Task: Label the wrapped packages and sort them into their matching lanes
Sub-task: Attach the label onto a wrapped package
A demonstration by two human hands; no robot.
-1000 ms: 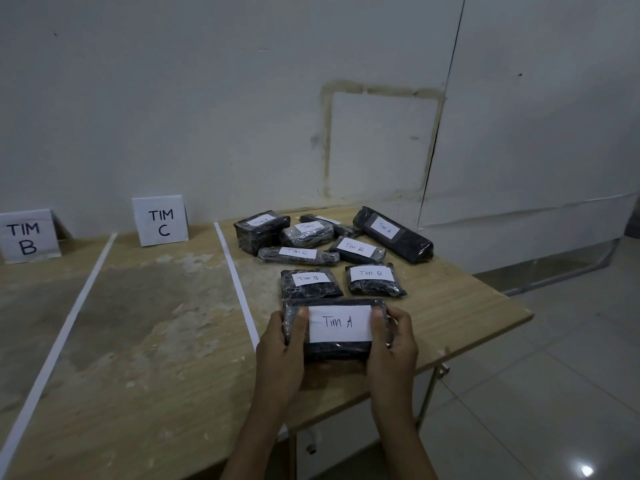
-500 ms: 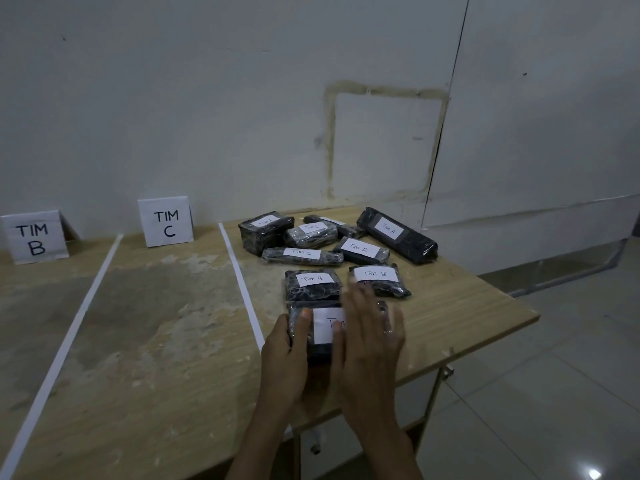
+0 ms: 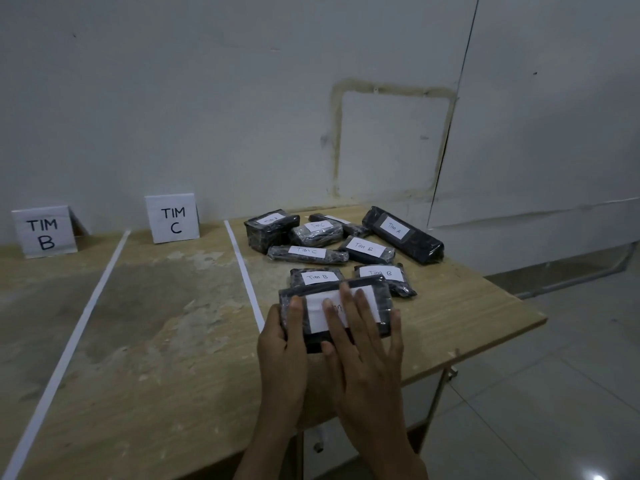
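A black wrapped package (image 3: pixel 381 299) with a white paper label lies near the table's front right. My left hand (image 3: pixel 284 344) grips its left end, thumb on top. My right hand (image 3: pixel 363 344) lies flat on the label with straight fingers, hiding most of the writing. Behind it sit two packages labelled Tim B (image 3: pixel 315 277) (image 3: pixel 381 273). Further back are several more labelled packages, among them a long Tim A one (image 3: pixel 403 233) and a Tim C one (image 3: pixel 308 252).
White sign cards TIM B (image 3: pixel 43 232) and TIM C (image 3: pixel 173 218) stand against the wall. White tape strips (image 3: pixel 242 271) (image 3: pixel 86 306) divide the wooden table (image 3: pixel 138 323) into lanes. The table's right edge drops to a tiled floor (image 3: pixel 554 375).
My right hand left the package's right end and now lies flat over the label, covering the "Tim A" writing. The left hand keeps its grip.
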